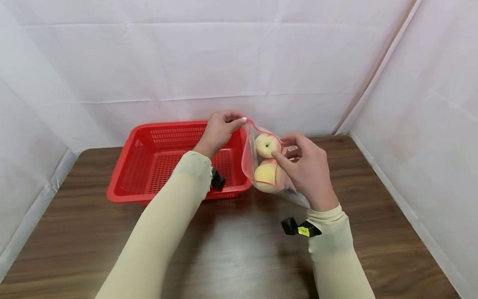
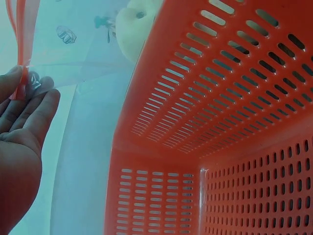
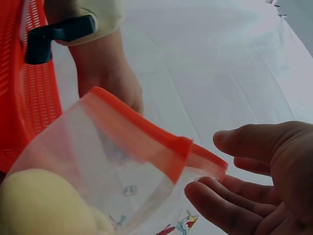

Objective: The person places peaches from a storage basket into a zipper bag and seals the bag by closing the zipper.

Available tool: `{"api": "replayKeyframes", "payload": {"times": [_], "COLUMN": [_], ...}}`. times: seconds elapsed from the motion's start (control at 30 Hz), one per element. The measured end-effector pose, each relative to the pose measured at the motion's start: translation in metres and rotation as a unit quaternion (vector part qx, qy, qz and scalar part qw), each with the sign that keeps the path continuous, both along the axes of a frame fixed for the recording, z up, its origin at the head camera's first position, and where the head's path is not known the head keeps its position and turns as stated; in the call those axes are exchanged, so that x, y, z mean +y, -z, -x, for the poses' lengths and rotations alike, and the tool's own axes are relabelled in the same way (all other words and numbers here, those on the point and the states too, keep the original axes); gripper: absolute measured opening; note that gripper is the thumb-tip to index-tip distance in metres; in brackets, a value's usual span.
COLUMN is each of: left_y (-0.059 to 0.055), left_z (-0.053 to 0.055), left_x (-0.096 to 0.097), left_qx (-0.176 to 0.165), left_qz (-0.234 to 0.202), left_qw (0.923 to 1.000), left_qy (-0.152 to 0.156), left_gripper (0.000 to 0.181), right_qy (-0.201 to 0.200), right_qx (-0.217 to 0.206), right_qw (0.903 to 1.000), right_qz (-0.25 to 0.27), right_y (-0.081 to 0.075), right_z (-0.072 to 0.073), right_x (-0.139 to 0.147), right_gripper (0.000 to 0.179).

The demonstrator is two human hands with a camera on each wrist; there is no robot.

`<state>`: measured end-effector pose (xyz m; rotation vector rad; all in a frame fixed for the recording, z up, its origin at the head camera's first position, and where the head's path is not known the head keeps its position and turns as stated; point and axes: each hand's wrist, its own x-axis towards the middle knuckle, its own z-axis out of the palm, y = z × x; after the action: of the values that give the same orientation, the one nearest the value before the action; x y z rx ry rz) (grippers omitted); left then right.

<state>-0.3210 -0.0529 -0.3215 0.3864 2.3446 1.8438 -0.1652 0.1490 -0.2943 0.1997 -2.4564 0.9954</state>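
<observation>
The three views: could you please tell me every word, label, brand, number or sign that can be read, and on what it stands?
No text is legible.
Yellow label on the black right-wrist device: marks too small to read.
Clear bag: small printed pictures, no legible words.

1 red basket (image 1: 128, 174), 1 clear bag (image 1: 248, 160), at least 2 peaches (image 1: 266, 146) (image 1: 266, 176), exact count unclear, 2 hands (image 1: 216, 132) (image 1: 313, 170), 2 wrist cameras (image 1: 218, 180) (image 1: 289, 226), 1 table (image 1: 74, 232)
</observation>
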Motion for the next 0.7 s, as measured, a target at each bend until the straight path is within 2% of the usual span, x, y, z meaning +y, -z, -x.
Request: {"api": "replayKeyframes", "payload": {"times": [0.17, 0.47, 0.6, 0.7], "left_y": [0.003, 0.007, 0.005, 0.004], "left_z": [0.005, 0.012, 0.012, 0.012], "left_x": [0.003, 0.001, -0.001, -0.002], "left_qx": [-0.01, -0.015, -0.016, -0.016], "left_qz": [-0.024, -0.02, -0.019, -0.014], "left_qw": [0.9996, 0.9996, 0.9995, 0.9994], "left_qy": [0.005, -0.015, -0.022, -0.027], "left_gripper": [0.024, 0.027, 0.027, 0.026], "right_qy": [-0.005, -0.058, -0.079, -0.078], "right_qx": [-0.012, -0.033, -0.016, 0.008], "right_qw": [0.9999, 0.9966, 0.9917, 0.9888], "right_qz": [-0.004, -0.048, -0.1, -0.127], "right_y": [0.011, 0.03, 0.037, 0.041], "right_z": [-0.008, -0.018, -0.019, -0.019], "right_x": [0.005, 0.004, -0.001, -0.003], "right_gripper": [0.042, 0.036, 0.04, 0.034]}}
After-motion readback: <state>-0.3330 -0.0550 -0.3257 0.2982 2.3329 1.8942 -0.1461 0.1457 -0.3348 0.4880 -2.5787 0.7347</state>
